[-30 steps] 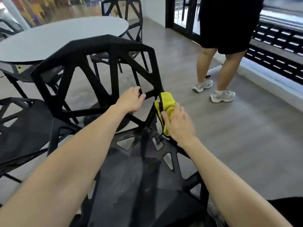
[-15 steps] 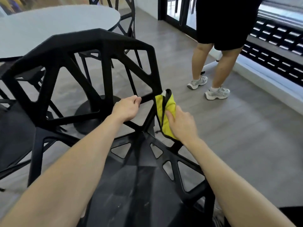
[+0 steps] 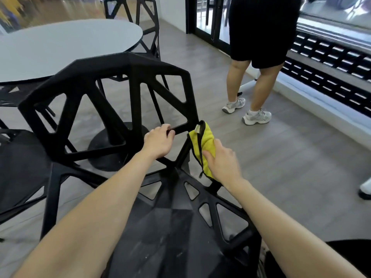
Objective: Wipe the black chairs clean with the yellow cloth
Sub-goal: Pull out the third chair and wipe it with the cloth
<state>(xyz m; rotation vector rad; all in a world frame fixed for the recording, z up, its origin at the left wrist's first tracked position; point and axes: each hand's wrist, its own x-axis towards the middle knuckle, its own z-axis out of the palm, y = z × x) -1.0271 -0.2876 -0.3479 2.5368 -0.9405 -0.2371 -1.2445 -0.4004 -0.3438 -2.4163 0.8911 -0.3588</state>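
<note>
Chair: while you leaned over it, the black chair [image 3: 128,81] stood just in front of you, its openwork back toward the round table [image 3: 60,45] and its dusty seat under your forearms.
Left hand: your left hand [image 3: 158,142] curled its fingers round a lower bar of the chair's back, near the right-hand post.
Right hand: your right hand [image 3: 223,160] grasped the yellow cloth [image 3: 204,141], thumb on the near face, and pressed it against the chair's right-hand post, where the back met the seat.
Cloth: it was folded, black-edged, with a small label at its top.
Bystander: a person in black shorts and pale trainers [image 3: 257,116] stood right of the chair, well apart.
Other chairs: one [image 3: 149,23] stood beyond the table, another [image 3: 20,169] left of your chair.
</note>
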